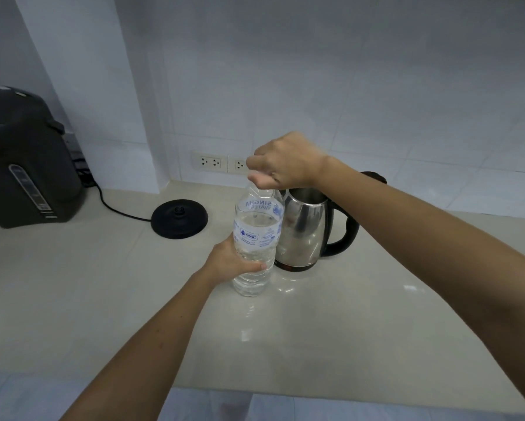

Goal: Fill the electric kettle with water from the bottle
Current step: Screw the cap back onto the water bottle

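A clear plastic water bottle [256, 235], more than half full, stands upright on the pale counter [103, 299]. My left hand [230, 262] wraps around its lower body. My right hand [282, 161] is closed over the top of the bottle, hiding the cap and neck. Just behind and right of the bottle stands a stainless steel electric kettle [305, 235] with a black handle [344, 235]; its lid is open. The kettle's round black base [179, 218] lies apart to the left, with nothing on it.
A dark hot-water dispenser [27, 159] stands at the far left, and a black cord [115, 208] runs along the counter to the kettle base. Wall sockets [212, 161] sit low on the tiled wall behind. The counter's front edge runs along the bottom of the view.
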